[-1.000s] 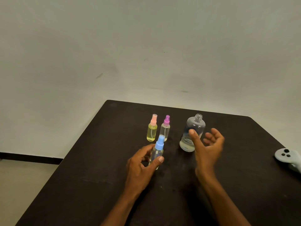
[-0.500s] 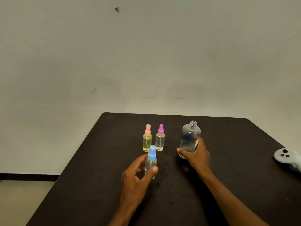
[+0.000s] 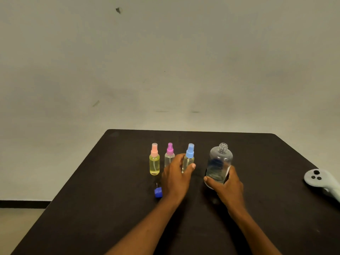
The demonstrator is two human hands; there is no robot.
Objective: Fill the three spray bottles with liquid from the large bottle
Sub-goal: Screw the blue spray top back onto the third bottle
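Three small spray bottles stand in a row on the dark table (image 3: 114, 181): a yellow one with a pink top (image 3: 154, 160), a clear one with a magenta top (image 3: 169, 154), and one with a light blue top (image 3: 189, 157). My left hand (image 3: 177, 176) grips the blue-topped bottle around its lower body. To the right stands the large clear bottle (image 3: 219, 161), uncapped, with a little liquid at the bottom. My right hand (image 3: 227, 186) is wrapped around its base. A dark blue cap (image 3: 158, 192) lies on the table left of my left wrist.
A grey hand controller (image 3: 321, 181) lies at the table's right edge. A pale wall rises behind the table, and the floor shows at the lower left.
My left hand has carried the blue-topped bottle back and right into line with the other two. My right hand, open one second ago, has closed on the large bottle. The blue cap has come into sight.
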